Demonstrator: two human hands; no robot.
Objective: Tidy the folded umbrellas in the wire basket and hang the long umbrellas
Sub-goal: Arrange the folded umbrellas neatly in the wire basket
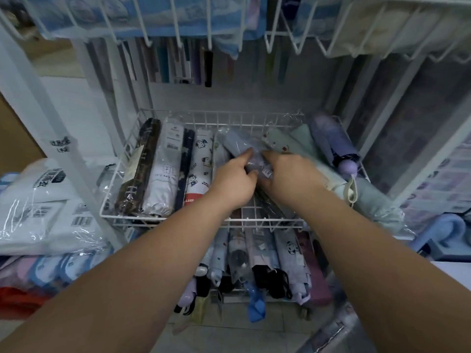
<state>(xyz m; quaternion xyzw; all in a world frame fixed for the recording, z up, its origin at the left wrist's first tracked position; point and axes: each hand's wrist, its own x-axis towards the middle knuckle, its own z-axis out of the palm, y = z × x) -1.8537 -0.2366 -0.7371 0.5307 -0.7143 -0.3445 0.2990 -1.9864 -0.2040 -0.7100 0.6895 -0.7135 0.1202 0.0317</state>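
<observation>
A white wire basket (119, 217) holds folded umbrellas in clear wrappers, lying side by side. At its left lie a dark brown one (142, 161), a white one (165, 169) and a cartoon-print one (200, 164). In the middle lies a lavender-grey folded umbrella (238, 142), tilted. My left hand (234, 182) and my right hand (288, 171) both grip its near end. To the right are pale green umbrellas (288, 141) and a purple one (331, 141) with a round handle. Long umbrellas (183, 62) hang at the back under the top rack.
A lower wire shelf (267, 256) carries more folded umbrellas. White wrapped packs (40, 212) are stacked at the left. A wire rack (229, 21) with blue and cream goods hangs overhead. White frame posts (38, 103) stand on the left. A blue curved handle (446, 230) is at the right.
</observation>
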